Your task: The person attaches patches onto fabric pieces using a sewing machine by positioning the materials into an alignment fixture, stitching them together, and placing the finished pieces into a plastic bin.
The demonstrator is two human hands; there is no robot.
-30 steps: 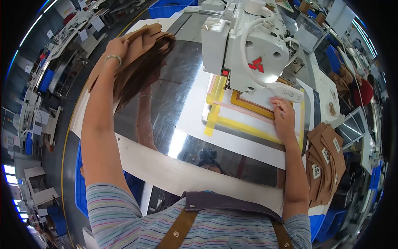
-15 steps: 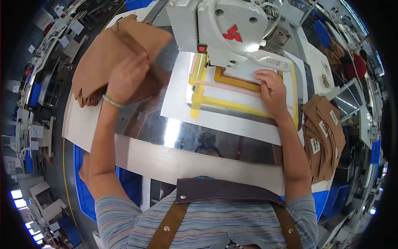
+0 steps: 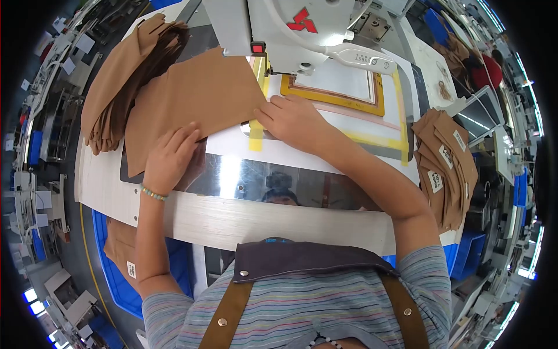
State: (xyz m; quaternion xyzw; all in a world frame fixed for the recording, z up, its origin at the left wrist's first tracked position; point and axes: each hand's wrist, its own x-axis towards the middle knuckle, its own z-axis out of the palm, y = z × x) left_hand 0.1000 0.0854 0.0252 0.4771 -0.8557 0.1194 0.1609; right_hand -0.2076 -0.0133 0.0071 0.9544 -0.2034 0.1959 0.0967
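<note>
A flat brown fabric piece (image 3: 197, 96) stretches from the left of the table to the white sewing-machine bed. My right hand (image 3: 293, 125) pinches its right corner beside the yellow tape. At the near edge, my left hand (image 3: 171, 154) is closed on the same piece, with the fingers on top and the thumb hidden. Left of the piece, a folded pile of brown fabric (image 3: 116, 87) lies on the table. The sewing machine head (image 3: 290, 35) overhangs the bed. Beneath it and to the right is a yellow rectangular clamp frame (image 3: 331, 100).
Brown pieces with white labels (image 3: 444, 168) are stacked at the right table edge. A blue bin (image 3: 125, 291) below the left side holds labelled brown fabric. A white control handle (image 3: 363, 58) juts from the machine. The polished metal plate (image 3: 226, 174) lines the near side.
A brown piece has come off the left pile and now lies flat toward the machine. My right hand moved left from the clamp frame to its corner; my left hand came nearer to me.
</note>
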